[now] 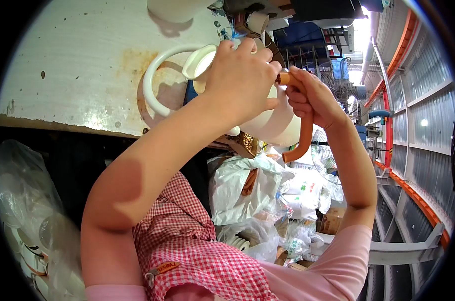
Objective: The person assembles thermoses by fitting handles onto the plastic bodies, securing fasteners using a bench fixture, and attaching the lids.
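My left hand is closed over a white plastic vessel, its back toward me and its fingers curled over the far side. A pale flared spout sticks out to the left of that hand. Around the spout, by the table, curves a white hoop; whether it joins the vessel I cannot tell. In my right hand is an orange-brown curved handle, gripped near its upper end. That end sits close to my left fingertips, and contact with the vessel is hidden. The handle's other end hangs free below.
A worn white table fills the upper left, with another white vessel at its far edge. White bags below hold brown pieces. Clear bags with white parts lie at left. Metal wall and orange beams stand at right.
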Motion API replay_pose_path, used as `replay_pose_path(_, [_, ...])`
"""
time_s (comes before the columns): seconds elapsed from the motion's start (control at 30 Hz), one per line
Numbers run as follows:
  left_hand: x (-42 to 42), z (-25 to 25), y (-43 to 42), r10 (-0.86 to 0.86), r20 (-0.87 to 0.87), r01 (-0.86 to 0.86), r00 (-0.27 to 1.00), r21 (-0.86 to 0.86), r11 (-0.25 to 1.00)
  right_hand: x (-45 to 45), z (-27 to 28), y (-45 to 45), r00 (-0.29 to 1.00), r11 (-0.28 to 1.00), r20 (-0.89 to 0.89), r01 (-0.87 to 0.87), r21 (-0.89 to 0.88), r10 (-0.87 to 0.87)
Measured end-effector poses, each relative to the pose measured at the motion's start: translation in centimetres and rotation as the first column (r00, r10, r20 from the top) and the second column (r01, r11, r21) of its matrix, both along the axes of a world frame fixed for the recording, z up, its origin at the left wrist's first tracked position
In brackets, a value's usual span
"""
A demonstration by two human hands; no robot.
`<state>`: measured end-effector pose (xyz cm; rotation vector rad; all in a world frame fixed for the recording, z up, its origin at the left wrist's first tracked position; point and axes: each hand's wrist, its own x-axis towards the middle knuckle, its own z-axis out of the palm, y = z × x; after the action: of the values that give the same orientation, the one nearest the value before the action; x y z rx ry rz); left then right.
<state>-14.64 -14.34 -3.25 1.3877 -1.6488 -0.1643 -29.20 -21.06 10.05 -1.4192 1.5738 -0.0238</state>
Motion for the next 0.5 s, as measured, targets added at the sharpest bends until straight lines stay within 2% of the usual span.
replay_pose_path(0.13, [0.0,-0.1,0.0,-0.01,-0.014,0.01,1.0,-0.005,1.0,-0.4,-0.1,-0.3,0.991,0.987,-0.018,-0.133,-0.09,0.132])
replay_pose_path(0.2, [0.2,-0.1,-0.1,-0.025,-0.03,0.025,0.999,-0.006,1.0,0.2,0.3,0.1,0.919,0.892,-0.24,-0.37,-0.261,0.312])
replay_pose_path(0.23, [0.1,-0.1,-0.1,-0.032,-0.027,0.031,0.999,-0.007,0.999,0.4,0.3,0.2,0.922,0.894,-0.237,-0.363,-0.263,0.305])
replay_pose_path(0.3, [0.1,0.2,0.0,-0.042,-0.034,0.042,0.999,0.023,0.999,0.7,0.4,0.2,0.84,0.799,-0.399,-0.505,-0.327,0.368])
replay_pose_path(0.33, [0.0,0.2,-0.1,-0.062,-0.019,0.062,0.998,0.008,0.998,0.7,0.4,0.1,0.853,0.803,-0.393,-0.484,-0.347,0.344])
replay_pose_path(0.4, [0.0,-0.1,0.0,-0.017,-0.049,0.016,0.999,-0.033,0.999,0.8,0.3,0.0,0.697,0.561,-0.479,-0.715,-0.417,0.533])
replay_pose_path(0.43, [0.0,0.0,0.0,-0.036,-0.035,0.034,0.999,-0.043,0.998,0.9,0.2,0.0,0.767,0.653,-0.404,-0.639,-0.406,0.499])
replay_pose_path(0.5, [0.1,0.1,0.0,-0.036,-0.047,0.035,0.998,-0.036,0.999,0.7,0.0,-0.3,0.766,0.647,-0.416,-0.639,-0.415,0.49])
